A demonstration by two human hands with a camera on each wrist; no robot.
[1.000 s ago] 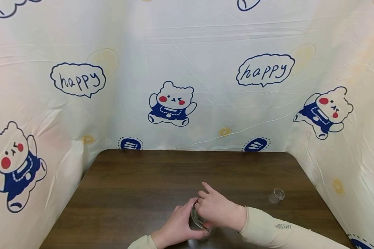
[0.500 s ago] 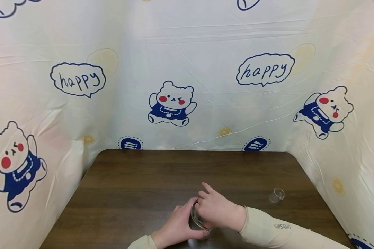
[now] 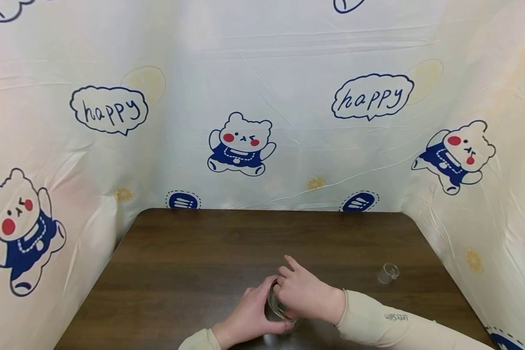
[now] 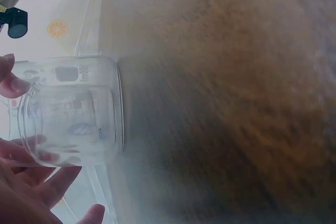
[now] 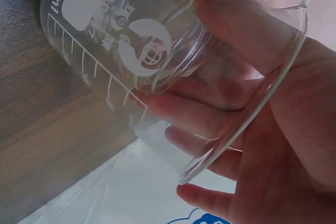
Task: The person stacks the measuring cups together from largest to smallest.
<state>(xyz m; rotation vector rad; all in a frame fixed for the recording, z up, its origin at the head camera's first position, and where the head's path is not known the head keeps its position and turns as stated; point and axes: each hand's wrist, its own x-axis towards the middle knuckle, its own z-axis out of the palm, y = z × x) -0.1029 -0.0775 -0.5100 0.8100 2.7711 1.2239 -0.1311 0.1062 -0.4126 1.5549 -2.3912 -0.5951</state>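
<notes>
A large clear glass beaker [image 5: 86, 3] with white volume marks stands on the table near its front edge. My left hand [image 3: 247, 318] grips its side from the left, thumb in front and fingers behind. Inside it sits a smaller glass beaker [image 4: 79, 129], seen through the outer wall. My right hand [image 3: 304, 291] reaches down through the large beaker's mouth; in the right wrist view its thumb and fingers pinch the inner beaker's rim [image 5: 197, 40]. From the head view, the right hand hides most of the inner beaker.
A small clear glass cup [image 3: 388, 273] stands to the right on the dark wooden table [image 3: 192, 253]. Pale curtains [image 3: 306, 160] printed with bears surround the table at the back and both sides. A dark wrist camera [image 4: 17, 23] shows at the left wrist view's upper left.
</notes>
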